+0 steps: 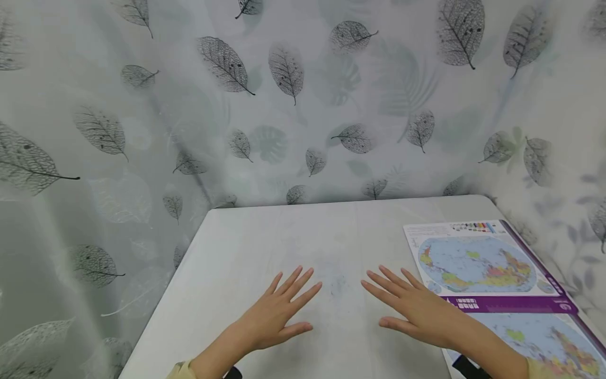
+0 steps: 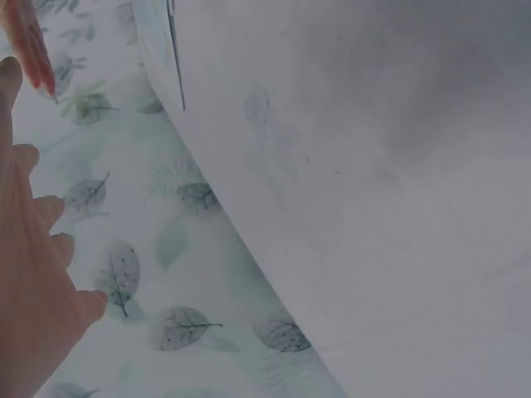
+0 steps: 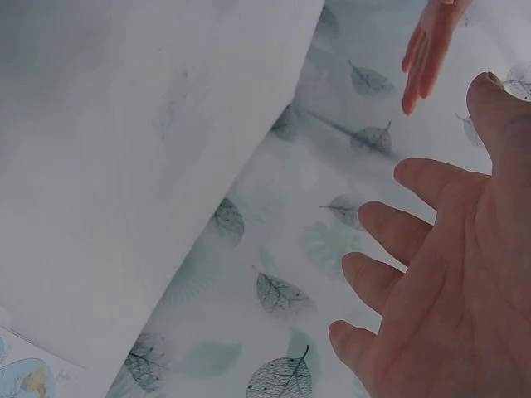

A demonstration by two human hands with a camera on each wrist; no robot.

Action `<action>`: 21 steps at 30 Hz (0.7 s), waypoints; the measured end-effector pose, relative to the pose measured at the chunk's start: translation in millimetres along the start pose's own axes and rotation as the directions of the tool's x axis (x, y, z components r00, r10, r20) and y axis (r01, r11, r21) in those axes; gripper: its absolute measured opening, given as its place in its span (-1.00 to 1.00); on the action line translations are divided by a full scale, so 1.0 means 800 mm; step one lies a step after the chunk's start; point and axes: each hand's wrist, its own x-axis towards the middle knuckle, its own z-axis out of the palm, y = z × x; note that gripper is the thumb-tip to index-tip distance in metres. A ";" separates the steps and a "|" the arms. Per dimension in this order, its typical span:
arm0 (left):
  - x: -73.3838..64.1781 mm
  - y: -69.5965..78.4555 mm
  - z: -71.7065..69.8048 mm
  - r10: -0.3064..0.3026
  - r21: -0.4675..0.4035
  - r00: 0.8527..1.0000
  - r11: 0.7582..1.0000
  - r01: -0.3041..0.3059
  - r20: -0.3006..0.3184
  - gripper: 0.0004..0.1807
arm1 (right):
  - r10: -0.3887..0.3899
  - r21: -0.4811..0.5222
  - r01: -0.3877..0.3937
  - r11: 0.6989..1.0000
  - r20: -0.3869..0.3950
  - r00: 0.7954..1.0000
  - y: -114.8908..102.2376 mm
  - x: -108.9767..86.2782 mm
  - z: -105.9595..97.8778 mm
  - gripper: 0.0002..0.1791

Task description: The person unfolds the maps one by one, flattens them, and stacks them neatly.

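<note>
Head view: two bare hands reach forward with palms down, and appear to hover above a white table (image 1: 265,237). The left hand (image 1: 279,316) has its fingers and thumb spread and holds nothing; the right hand (image 1: 412,308) mirrors it, equally spread, with a gap between the two. A map (image 1: 478,263) in blue with a purple band lies flat on the table to the right of the right hand, running under that forearm. Beyond both hands hangs a leaf-printed curtain (image 1: 265,116).

Left wrist view: the left palm shows with fingers apart, nothing against it; the right hand's fingertips are above it in the frame.

Right wrist view: the right palm is bare, fingers fanned; the map's corner shows well apart from it, lower left.

This looks like a hands-ready pause, with no handling under way. Taking hold of the map would call for lowering the right hand and closing its fingers on an edge.
</note>
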 end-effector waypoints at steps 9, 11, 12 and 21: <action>0.008 0.002 0.006 -0.002 -0.016 1.000 1.000 0.001 -0.002 -0.21 | 0.029 0.015 -0.029 0.999 -0.015 0.999 0.006 -0.005 0.002 -0.31; 0.010 0.003 0.006 -0.004 -0.025 1.000 1.000 0.005 0.003 -0.21 | 0.042 0.039 -0.041 0.998 -0.008 0.999 0.008 -0.007 0.002 -0.31; 0.011 0.003 0.007 -0.005 -0.025 1.000 1.000 0.005 0.005 -0.21 | 0.048 0.051 -0.047 0.998 -0.007 0.999 0.009 -0.007 0.002 -0.31; 0.029 -0.007 0.018 -0.051 -0.084 0.998 0.995 0.053 0.021 -0.22 | 0.143 0.163 -0.148 0.975 0.043 0.989 0.041 -0.010 0.018 -0.30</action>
